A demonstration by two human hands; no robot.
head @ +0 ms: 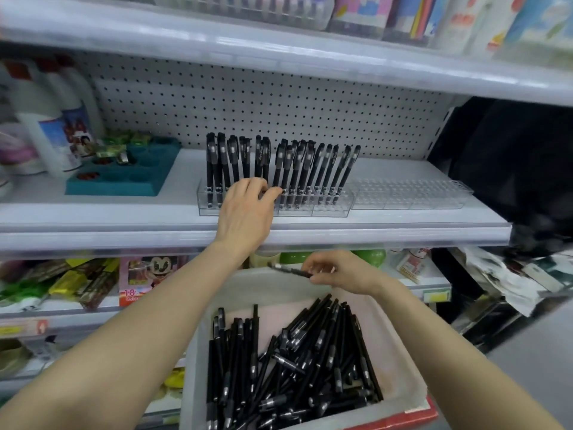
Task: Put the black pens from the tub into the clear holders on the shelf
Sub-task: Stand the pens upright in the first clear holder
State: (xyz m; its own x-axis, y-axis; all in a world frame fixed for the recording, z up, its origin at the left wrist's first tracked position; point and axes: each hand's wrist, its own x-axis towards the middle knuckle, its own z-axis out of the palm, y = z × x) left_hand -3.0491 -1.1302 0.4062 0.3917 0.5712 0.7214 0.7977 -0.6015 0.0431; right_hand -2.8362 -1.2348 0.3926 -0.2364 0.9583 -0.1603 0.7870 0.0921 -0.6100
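Pens (279,361) crowd the tub (393,342); right hand (341,273) fingers pinch one pen (290,270). Left hand (246,209) fingers curl at the holder (328,209), grip unclear. Best steady it, then seat the pen upright.

**A:** What is in your tub (198,383)?

**B:** It is a white, open-topped tub. It holds a loose heap of black pens (294,361), all capped and lying crisscrossed.

**A:** And on the shelf (403,225) above it?

**B:** A clear holder (328,209) sits near the front edge. It carries a row of standing pens (310,166), caps up, some upright and some leaning right. Just beside it on the right is an empty holder (409,197). One lone pen (288,270) lies level in your right hand (344,274), above the tub.
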